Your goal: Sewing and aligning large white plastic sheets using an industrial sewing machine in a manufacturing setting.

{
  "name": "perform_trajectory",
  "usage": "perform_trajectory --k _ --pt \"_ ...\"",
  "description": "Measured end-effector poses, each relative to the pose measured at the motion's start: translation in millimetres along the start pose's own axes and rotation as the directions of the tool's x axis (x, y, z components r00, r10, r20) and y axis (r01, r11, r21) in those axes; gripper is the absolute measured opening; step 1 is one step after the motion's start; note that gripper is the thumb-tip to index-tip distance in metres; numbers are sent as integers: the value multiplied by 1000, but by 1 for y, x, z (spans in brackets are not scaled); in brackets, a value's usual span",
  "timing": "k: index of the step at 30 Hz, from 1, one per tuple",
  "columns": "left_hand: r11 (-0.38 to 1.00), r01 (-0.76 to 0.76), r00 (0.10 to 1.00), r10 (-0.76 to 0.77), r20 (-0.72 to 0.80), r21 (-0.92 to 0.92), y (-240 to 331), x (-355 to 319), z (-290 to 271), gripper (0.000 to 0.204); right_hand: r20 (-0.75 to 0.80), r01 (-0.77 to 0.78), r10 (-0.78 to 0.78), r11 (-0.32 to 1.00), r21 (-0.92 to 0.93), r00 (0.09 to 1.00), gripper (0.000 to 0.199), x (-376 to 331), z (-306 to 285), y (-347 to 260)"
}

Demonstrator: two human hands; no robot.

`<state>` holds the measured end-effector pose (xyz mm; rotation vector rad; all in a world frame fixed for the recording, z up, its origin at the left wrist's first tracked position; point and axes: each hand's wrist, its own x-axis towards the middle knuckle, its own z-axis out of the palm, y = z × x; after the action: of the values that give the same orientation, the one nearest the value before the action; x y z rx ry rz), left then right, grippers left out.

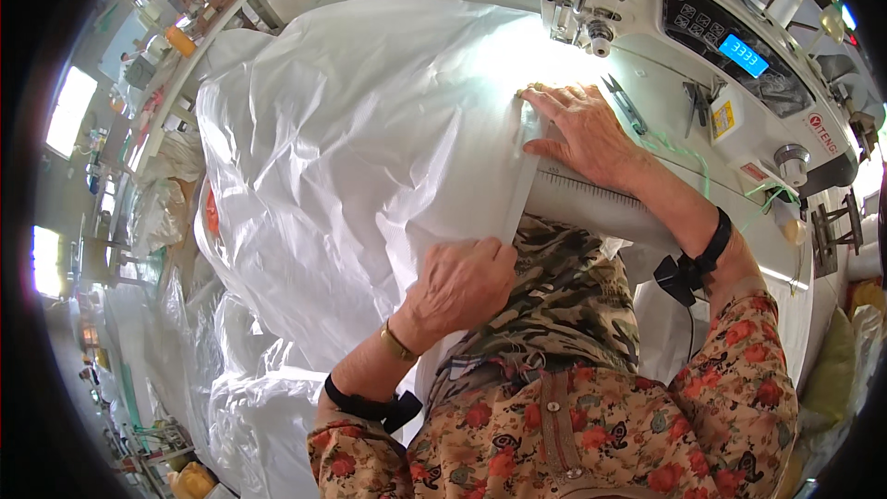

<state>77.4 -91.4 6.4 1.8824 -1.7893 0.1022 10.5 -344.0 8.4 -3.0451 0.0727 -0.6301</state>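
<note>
A large sheet of white, shiny woven plastic [323, 148] spreads over the sewing table and hangs down toward my lap on the left. My left hand [462, 285] is closed in a fist on the sheet's near right edge, gripping it. Farther up that same edge, my right hand [587, 127] lies on the sheet with its fingers stretched out and the thumb apart, close below the needle area of the sewing machine [637, 0]. The lamp's glare washes out the sheet by the needle. Beside my right wrist, a ruler scale [591, 187] runs along the table's front edge.
Thread snips [625, 105] lie on the table right of my right hand, with loose green thread [688, 152] near them. The machine's control panel [739, 46] has a lit blue display. More crumpled plastic [268, 416] hangs at the lower left.
</note>
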Motion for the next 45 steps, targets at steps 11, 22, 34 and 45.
perform_trajectory --k 11,22,34,45 --pt "911 -254 924 328 -197 325 -50 71 28 5 48 -64 64 998 -2 997 62 1 2 0" --pt "989 63 998 -61 -14 135 -55 130 52 16 -86 -131 138 988 88 987 42 5 27 28" --pt "985 -3 994 21 -106 171 -40 132 64 16 -507 164 -53 970 178 860 33 -4 22 41" --pt "610 69 987 75 144 -789 80 75 109 54 -290 418 697 -16 908 656 17 28 -9 22"
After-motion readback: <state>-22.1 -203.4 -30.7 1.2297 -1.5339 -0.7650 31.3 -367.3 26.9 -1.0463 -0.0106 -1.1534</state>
